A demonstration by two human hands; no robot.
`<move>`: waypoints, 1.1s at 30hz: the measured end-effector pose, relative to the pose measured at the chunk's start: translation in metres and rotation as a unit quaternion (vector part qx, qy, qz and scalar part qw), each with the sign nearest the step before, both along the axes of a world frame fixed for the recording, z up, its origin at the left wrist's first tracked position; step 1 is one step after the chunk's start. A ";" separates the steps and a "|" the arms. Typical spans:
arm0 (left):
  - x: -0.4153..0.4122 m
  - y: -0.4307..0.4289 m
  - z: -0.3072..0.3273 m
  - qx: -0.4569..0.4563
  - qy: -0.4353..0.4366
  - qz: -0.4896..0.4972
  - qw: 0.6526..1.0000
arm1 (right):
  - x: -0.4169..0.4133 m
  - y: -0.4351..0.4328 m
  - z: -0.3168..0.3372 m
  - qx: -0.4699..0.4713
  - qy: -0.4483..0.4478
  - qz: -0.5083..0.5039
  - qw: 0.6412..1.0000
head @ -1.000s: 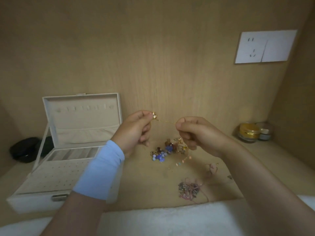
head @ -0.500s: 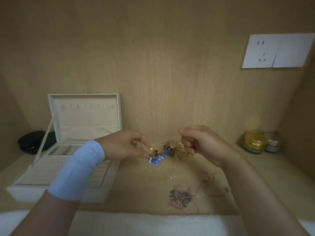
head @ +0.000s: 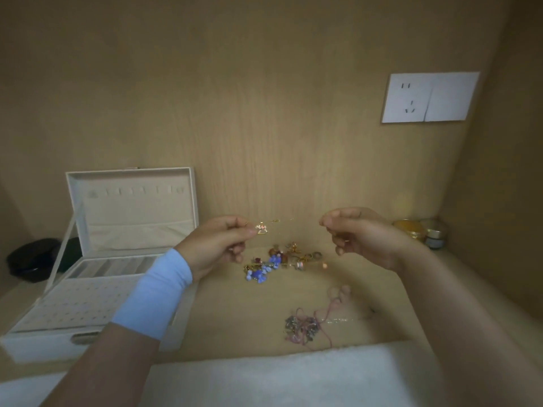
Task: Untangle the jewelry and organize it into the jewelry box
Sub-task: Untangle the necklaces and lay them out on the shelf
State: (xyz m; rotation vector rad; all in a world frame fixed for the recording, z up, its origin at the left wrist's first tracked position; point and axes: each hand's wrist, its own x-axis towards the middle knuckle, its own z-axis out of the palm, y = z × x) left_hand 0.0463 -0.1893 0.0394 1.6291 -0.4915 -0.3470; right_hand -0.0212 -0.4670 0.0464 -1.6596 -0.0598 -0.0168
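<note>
A thin gold chain with a small gold pendant (head: 261,228) is stretched in the air between my hands. My left hand (head: 219,245) pinches it at the pendant end and my right hand (head: 357,236) pinches the other end. Below them on the wooden shelf lies a tangle of blue beads, gold pieces and rings (head: 277,263). A second tangle of pink cord and dark charms (head: 305,327) lies nearer to me. The white jewelry box (head: 88,292) stands open at the left, its lid upright.
Two small jars (head: 420,230) stand in the back right corner behind my right wrist. A black object (head: 32,258) sits left of the box. A white cloth (head: 279,377) covers the front edge. A wall socket (head: 429,96) is on the back panel.
Both hands dipped toward the bead pile half a second ago, then rose again and moved apart, stretching the gold chain wider between them.
</note>
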 end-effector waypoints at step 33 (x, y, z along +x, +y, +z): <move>0.023 -0.229 -0.055 0.454 -0.325 -0.102 0.823 | -0.066 -0.183 -0.059 -0.641 0.118 -0.213 0.728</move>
